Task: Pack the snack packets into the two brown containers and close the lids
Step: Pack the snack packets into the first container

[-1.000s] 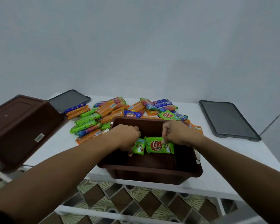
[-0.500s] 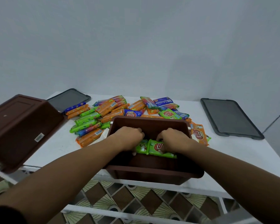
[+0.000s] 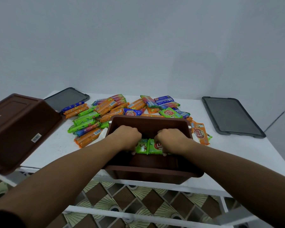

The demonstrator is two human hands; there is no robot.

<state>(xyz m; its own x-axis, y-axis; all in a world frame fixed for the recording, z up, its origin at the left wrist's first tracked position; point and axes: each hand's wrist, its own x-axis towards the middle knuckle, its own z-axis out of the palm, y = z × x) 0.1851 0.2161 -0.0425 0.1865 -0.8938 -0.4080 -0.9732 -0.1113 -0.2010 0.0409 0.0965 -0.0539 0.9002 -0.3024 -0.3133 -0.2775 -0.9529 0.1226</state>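
Leave the upturned brown container (image 3: pixel 15 129) at the left edge of the table (image 3: pixel 53 145) for later; inside the open container (image 3: pixel 148 123), keep left hand (image 3: pixel 127 139) curled on one green packet (image 3: pixel 141 146), right hand (image 3: pixel 172 139) curled on its neighbour (image 3: pixel 155 146); lay both flat, edges touching, against the floor; since a second ago, tipped lower, more covered, right hand nearer the left.

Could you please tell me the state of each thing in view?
Middle brown container, upright, lid off.
Green packets, side by side inside it, gripped.
Left hand, curled on the packets.
Right hand, curled on the packets.
Second brown container, bottom up, tilted.
Left grey lid, off, flat on the table.
Right grey lid, off, flat on the table.
Loose snack packets, unpacked, piled on the table.
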